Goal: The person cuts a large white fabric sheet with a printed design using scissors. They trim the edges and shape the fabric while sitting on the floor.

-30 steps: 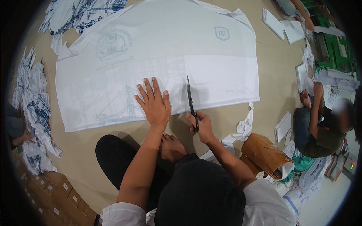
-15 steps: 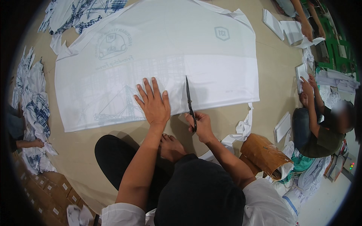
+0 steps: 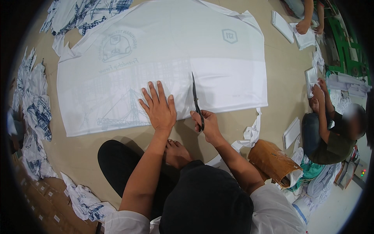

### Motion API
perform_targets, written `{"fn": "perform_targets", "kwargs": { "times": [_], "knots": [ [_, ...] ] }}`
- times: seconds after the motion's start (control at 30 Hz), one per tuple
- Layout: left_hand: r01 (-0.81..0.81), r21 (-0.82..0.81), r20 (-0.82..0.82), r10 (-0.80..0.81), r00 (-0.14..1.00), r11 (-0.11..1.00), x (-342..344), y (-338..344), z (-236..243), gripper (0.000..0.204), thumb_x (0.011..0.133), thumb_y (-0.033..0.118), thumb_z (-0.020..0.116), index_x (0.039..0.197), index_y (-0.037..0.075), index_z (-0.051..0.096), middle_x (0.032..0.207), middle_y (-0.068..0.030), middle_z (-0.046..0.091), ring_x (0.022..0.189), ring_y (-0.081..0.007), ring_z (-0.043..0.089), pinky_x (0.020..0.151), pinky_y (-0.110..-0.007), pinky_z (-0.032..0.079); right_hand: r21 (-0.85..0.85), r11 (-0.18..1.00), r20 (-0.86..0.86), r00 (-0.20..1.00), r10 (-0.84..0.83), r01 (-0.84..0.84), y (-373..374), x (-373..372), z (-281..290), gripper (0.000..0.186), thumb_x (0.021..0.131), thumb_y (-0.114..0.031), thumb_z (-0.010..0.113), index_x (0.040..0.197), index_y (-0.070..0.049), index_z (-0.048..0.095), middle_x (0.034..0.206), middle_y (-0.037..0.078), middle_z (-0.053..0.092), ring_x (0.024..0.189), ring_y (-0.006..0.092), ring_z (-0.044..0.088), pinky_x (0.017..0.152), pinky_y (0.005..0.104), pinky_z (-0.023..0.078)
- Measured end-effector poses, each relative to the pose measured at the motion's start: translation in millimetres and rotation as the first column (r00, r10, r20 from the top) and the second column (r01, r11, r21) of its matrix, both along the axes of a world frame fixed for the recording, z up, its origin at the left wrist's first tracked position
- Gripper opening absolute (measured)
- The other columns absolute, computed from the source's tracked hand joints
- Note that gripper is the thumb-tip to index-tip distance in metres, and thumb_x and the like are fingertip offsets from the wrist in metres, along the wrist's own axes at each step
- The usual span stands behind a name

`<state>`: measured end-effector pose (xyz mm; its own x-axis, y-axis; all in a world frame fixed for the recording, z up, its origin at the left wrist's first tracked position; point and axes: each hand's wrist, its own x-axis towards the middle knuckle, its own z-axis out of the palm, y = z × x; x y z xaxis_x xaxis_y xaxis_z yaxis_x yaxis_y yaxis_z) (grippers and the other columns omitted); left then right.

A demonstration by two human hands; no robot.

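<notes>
A large white cloth [image 3: 230, 82] lies spread on the floor, with faint blue-grey prints showing through it. Flat on its near part, fingers spread, my left hand [image 3: 161, 111] presses it down. My right hand [image 3: 207, 124] grips the handles of dark scissors [image 3: 195, 95] at the cloth's near edge. The blades reach up over the fabric and point away from me; they look nearly closed. Whether the lower blade is under the cloth I cannot tell. My bare foot [image 3: 177, 152] rests just below the left hand.
White fabric strips [image 3: 252, 132] trail toward a brown wrapped bundle [image 3: 274, 160] at right. Printed cloth heaps [image 3: 37, 113] lie along the left and far left. A co-worker [image 3: 331, 132] sits at right by folded white stacks [image 3: 291, 132]; another person's hands [image 3: 304, 27] work at the upper right.
My right hand and the scissors have moved slightly forward, away from me. My left hand stays put. A printed white cloth now lies at the lower left. The upper-right person's hands have shifted.
</notes>
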<state>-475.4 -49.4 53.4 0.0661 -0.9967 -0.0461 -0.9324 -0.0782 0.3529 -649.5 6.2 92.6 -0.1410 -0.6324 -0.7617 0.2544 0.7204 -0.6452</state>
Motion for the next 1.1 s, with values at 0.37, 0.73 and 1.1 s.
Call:
{"fn": "perform_targets", "kwargs": {
  "times": [0.37,0.73,1.1],
  "knots": [
    [-0.003,-0.011,-0.001,0.003,1.000,1.000,1,0,-2,0.066,0.112,0.045,0.037,0.169,0.012,0.031,0.176,-0.0192,0.022,0.163,-0.0462,0.008,0.128,-0.066,0.000,-0.015,1.000,-0.029,1.000,0.009,-0.010,-9,2,6,0.038,0.090,-0.033,0.084,0.074,-0.005,0.064,0.059,0.000,0.058,0.045,0.0090,0.054,0.043,0.0254,0.040],
    [-0.003,-0.015,-0.005,0.003,1.000,1.000,0,0,-2,0.067,0.112,0.046,0.037,0.169,0.012,0.031,0.176,-0.0187,0.021,0.163,-0.0464,0.008,0.128,-0.066,0.000,-0.011,1.000,-0.008,1.000,0.002,-0.002,-27,2,5,0.038,0.090,-0.032,0.084,0.073,-0.006,0.063,0.058,0.000,0.058,0.045,0.0091,0.054,0.043,0.0261,0.041],
    [0.003,-0.008,-0.002,-0.003,1.000,1.000,0,-1,-1,0.067,0.111,0.044,0.038,0.169,0.011,0.030,0.177,-0.0191,0.021,0.163,-0.0473,0.009,0.128,-0.067,0.001,-0.043,0.999,0.015,1.000,0.019,-0.019,-36,0,7,0.040,0.089,-0.035,0.085,0.076,-0.003,0.064,0.058,0.001,0.057,0.045,0.0100,0.054,0.043,0.0265,0.041]
  ]
}}
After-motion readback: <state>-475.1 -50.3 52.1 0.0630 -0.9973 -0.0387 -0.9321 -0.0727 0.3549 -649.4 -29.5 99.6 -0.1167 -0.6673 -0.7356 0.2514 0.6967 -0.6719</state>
